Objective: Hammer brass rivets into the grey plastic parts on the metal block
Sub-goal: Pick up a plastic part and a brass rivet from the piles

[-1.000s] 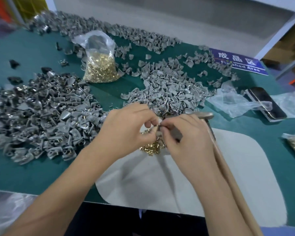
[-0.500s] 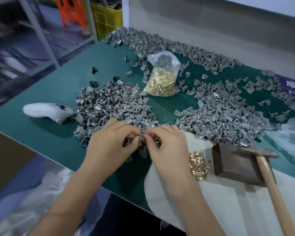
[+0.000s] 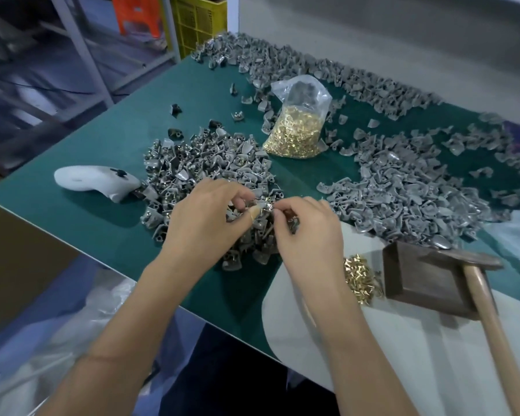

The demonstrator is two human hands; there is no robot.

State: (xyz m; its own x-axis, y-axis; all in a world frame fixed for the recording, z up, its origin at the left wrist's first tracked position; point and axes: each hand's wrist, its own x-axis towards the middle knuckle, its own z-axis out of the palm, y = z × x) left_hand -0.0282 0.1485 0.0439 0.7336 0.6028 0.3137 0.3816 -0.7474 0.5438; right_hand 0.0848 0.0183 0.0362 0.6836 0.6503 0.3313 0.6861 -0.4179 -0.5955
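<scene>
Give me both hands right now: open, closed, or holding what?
Left hand: pinching a small grey plastic part over the near pile.
Right hand: fingers curled, pinching at the same part; what else it holds cannot be told.

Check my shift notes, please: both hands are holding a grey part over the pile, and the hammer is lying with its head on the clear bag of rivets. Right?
Not quite. The head view shows the hammer with its head on the metal block, not on the bag of rivets. Left hand and right hand do hold a grey part over the pile.
</scene>
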